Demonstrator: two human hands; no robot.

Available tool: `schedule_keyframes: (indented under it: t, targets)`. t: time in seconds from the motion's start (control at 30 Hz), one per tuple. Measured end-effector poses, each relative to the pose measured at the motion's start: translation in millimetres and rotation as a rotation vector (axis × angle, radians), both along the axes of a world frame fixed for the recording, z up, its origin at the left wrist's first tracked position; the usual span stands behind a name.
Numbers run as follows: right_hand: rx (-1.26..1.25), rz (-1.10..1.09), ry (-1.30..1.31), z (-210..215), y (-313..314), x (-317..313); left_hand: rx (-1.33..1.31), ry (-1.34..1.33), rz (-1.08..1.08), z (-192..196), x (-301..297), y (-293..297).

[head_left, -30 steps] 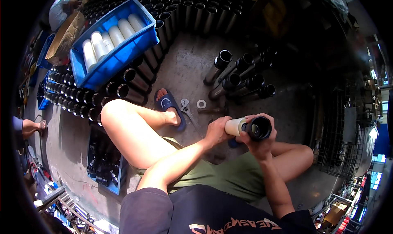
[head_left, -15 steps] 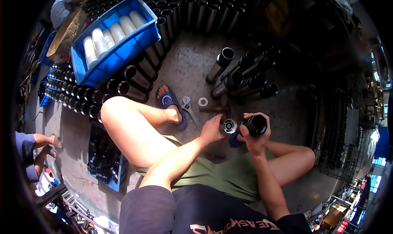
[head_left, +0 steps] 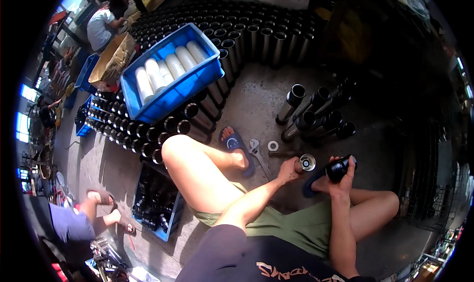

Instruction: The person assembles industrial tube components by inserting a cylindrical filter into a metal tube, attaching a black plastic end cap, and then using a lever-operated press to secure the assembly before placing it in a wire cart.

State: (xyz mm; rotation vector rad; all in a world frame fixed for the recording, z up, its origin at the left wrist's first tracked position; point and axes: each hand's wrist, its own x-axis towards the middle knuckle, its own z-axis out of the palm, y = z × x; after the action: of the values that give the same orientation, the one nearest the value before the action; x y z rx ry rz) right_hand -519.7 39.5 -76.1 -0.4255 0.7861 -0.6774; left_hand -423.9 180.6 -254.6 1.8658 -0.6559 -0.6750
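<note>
My left hand (head_left: 289,170) wraps round the side of an upright metal tube (head_left: 307,162), whose open top shows a round fitting inside. In my right hand (head_left: 343,184) a black cylindrical collar (head_left: 337,170) lies tilted on its side, apart from the tube and to its right. Its open end faces away from view. On the floor just beyond my left hand are a hammer (head_left: 282,154), partly hidden by that hand, a white ring washer (head_left: 273,145) and an adjustable wrench (head_left: 259,158).
Several metal tubes with black collars (head_left: 295,95) stand ahead to the right. Dense rows of tubes (head_left: 252,35) fill the far side. A blue crate (head_left: 173,97) of white cylinders sits on tubes; another blue bin (head_left: 173,218) holds black fittings. Other people are at the left.
The black collar in my right hand has tipped from open end up onto its side and moved farther from the tube. The whole view has shifted, placing things lower and farther right.
</note>
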Motion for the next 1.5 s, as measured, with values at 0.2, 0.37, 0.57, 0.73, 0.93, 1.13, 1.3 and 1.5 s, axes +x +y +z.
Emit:
schedule_keyframes:
  t: [0.2, 0.37, 0.57, 0.73, 0.93, 1.13, 1.3, 1.5]
  targets:
    - [0.166, 0.051, -0.308, 79, -15, 2, -0.122, 0.081, -0.044, 156, 34, 12]
    - [-0.755, 0.168, -0.056, 169, 15, 28, -0.230, -0.006, -0.152, 240, 52, 14]
    - [-0.978, 0.187, 0.056, 202, 25, 63, -0.129, -0.224, -0.239, 295, 79, 16]
    - [-0.906, 0.080, -0.003, 210, 22, 78, -0.130, -0.291, -0.224, 313, 81, 9]
    - [-0.866, 0.038, -0.036, 223, 18, 68, -0.069, -0.170, -0.305, 330, 66, 1]
    - [-0.808, 0.013, 0.081, 231, 17, 74, -0.163, -0.159, -0.220, 335, 61, -2]
    - [-0.881, 0.058, -0.045, 236, 18, 63, -0.327, -0.036, -0.252, 345, 48, -1]
    - [-0.869, 0.151, -0.231, 229, 11, 52, -0.288, 0.029, -0.371, 346, 54, 2]
